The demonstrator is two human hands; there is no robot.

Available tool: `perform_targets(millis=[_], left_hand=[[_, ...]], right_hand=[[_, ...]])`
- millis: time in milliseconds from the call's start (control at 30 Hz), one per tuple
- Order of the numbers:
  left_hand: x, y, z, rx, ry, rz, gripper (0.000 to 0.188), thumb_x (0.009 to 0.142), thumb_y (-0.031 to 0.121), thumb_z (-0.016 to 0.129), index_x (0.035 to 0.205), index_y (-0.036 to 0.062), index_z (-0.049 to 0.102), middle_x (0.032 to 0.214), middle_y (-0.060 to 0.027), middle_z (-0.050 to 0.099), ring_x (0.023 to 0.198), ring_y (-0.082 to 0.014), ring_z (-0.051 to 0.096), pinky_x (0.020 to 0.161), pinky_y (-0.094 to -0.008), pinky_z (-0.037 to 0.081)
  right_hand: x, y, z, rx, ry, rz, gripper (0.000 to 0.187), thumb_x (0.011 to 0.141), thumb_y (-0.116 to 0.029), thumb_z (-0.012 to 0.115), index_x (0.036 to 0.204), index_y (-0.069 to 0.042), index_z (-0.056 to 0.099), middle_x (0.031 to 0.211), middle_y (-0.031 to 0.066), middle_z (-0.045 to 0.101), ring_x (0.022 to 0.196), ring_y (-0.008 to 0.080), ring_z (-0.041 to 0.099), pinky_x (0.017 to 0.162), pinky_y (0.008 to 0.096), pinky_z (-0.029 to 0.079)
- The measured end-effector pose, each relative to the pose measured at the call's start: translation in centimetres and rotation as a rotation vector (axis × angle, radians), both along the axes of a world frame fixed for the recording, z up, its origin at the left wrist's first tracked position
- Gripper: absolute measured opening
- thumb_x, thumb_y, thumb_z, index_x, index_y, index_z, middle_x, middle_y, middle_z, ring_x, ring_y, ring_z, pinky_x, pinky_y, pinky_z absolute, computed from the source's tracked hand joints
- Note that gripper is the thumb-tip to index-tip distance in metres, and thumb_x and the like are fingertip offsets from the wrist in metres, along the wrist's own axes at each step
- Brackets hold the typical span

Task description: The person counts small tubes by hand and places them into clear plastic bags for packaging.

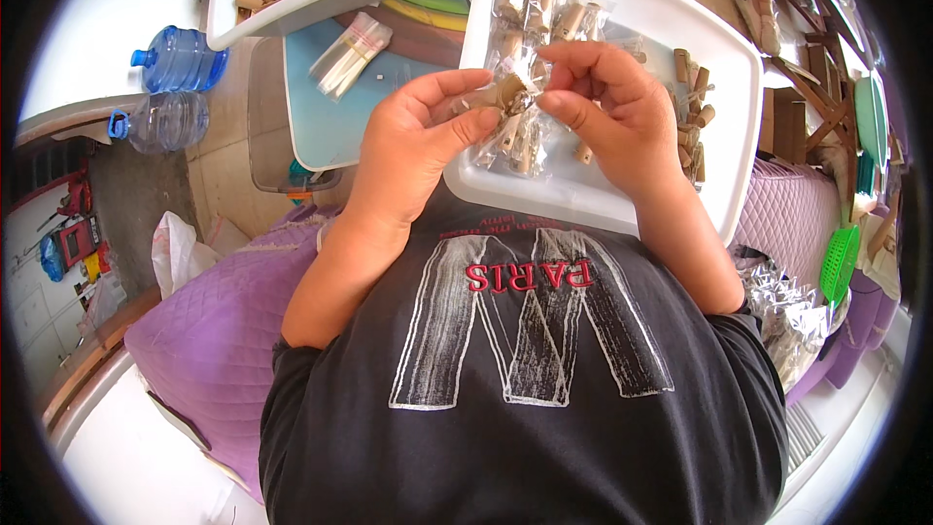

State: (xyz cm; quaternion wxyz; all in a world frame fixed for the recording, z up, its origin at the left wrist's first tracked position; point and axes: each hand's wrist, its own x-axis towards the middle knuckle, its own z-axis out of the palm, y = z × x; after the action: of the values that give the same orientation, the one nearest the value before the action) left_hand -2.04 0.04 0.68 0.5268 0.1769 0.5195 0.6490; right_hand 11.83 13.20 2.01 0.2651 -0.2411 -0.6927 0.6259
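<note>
Just over the near left part of a white tray, both my hands meet at a small clear plastic bag with a brown wooden tube in it. Thumb and forefinger of my left hand close on its left side. From the right, my right hand has its fingers curled and the thumb at the bag's edge; the exact grip is partly hidden. Bagged brown tubes lie in the tray beneath and beyond my hands. Loose brown tubes lie along the tray's right side.
A white bin full of brown tubes stands at the far left. Below it, a bundle of empty clear bags lies on a light-blue surface. Two big water bottles stand left. At right are silvery packets and a green basket.
</note>
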Motion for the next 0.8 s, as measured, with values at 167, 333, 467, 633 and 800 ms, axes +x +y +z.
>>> perform_targets(millis=[167,333,467,633,800], left_hand=[[0.0,0.0,-0.1,-0.016,0.025,0.026,0.040,0.076,0.006,0.069,0.111,-0.0055,0.053,0.100,-0.0104,0.060,0.090,-0.0122,0.057,0.079,-0.0223,0.046],[0.3,0.0,-0.2,0.008,0.019,0.031,0.039,0.077,0.005,0.069,0.111,-0.0052,0.053,0.100,-0.0100,0.060,0.091,-0.0119,0.057,0.079,-0.0221,0.046],[0.2,0.0,-0.1,0.025,-0.076,0.017,0.038,0.078,0.006,0.068,0.111,-0.0049,0.052,0.102,-0.0106,0.060,0.092,-0.0120,0.057,0.079,-0.0223,0.046],[0.4,0.0,-0.3,0.019,-0.174,0.045,0.034,0.081,0.007,0.065,0.111,-0.0039,0.053,0.102,-0.0110,0.061,0.090,-0.0128,0.058,0.080,-0.0234,0.046],[0.4,0.1,-0.7,0.044,-0.297,0.093,0.030,0.084,0.009,0.061,0.111,-0.0029,0.054,0.101,-0.0100,0.062,0.089,-0.0129,0.059,0.080,-0.0247,0.047]], right_hand=[[-0.2,-0.2,0.4,0.005,0.038,0.051,0.012,0.075,-0.003,0.068,0.086,-0.001,0.064,0.073,0.0029,0.058,0.062,0.0077,0.051,0.056,0.0215,0.043],[0.1,0.3,0.2,0.296,-0.128,0.061,0.009,0.076,-0.002,0.067,0.084,0.000,0.063,0.074,0.0034,0.060,0.063,0.0082,0.053,0.057,0.0212,0.043],[-0.2,0.1,-0.5,0.328,-0.161,-0.034,0.009,0.072,-0.005,0.068,0.080,-0.001,0.064,0.068,0.0059,0.060,0.059,0.0165,0.055,0.055,0.0270,0.044],[-0.3,-0.7,-1.2,0.281,-0.152,0.022,0.012,0.072,-0.004,0.069,0.084,-0.003,0.065,0.078,0.0043,0.059,0.070,0.0136,0.054,0.063,0.0235,0.043],[-0.8,-1.4,-1.4,0.474,-0.010,0.048,0.015,0.072,-0.005,0.070,0.087,-0.006,0.067,0.081,0.0058,0.056,0.077,0.0137,0.055,0.069,0.0248,0.044]])
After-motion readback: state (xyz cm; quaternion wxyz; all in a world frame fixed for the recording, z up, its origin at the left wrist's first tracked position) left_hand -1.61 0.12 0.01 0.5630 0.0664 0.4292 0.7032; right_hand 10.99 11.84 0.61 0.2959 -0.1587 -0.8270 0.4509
